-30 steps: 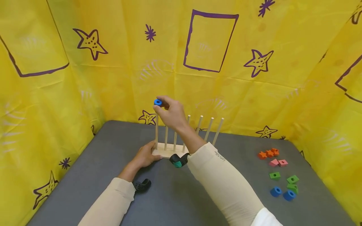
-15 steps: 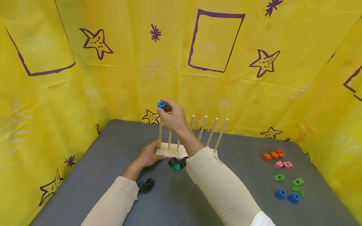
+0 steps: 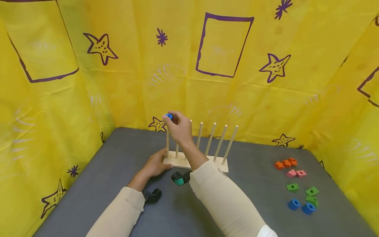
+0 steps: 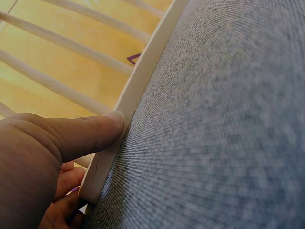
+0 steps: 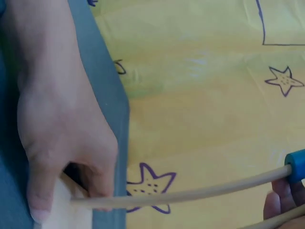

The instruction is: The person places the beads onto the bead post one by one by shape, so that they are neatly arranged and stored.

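Blue bead (image 3: 169,116) has slid lower, right grip (image 3: 181,129) pinching it, left grip (image 3: 155,164) holding base (image 3: 180,162)

A holed blue cylinder (image 3: 169,116) is at the tip of the leftmost peg (image 3: 167,144) of a wooden rack (image 3: 179,163).

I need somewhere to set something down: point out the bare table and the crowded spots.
The table is bare between base, right sleeve and loose pieces, and left of the left sleeve, up to the curtain. It's crowded among the pieces at right and at the base's left end, with the left grip on it and the right grip above.
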`<control>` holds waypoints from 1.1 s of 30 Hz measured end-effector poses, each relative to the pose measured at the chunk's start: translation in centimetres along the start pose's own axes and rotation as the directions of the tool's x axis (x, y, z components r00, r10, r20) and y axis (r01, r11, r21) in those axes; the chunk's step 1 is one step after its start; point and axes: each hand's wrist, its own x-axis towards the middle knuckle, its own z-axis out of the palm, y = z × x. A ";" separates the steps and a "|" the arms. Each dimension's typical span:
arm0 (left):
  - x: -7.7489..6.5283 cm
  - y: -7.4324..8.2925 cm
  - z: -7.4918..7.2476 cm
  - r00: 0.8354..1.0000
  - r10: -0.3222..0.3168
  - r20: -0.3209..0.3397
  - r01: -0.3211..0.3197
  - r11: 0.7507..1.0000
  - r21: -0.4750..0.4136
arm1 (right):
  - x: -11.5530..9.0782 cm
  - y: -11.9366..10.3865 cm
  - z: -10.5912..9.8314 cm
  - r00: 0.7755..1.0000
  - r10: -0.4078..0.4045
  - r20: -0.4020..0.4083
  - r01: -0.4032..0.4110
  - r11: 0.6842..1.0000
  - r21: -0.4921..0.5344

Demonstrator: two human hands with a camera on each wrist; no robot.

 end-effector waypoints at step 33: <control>-0.2 -0.3 -0.1 0.997 0.071 -0.010 -0.071 0.997 0.009 | -3.5 6.2 2.3 0.967 0.221 -0.128 -0.196 0.963 0.183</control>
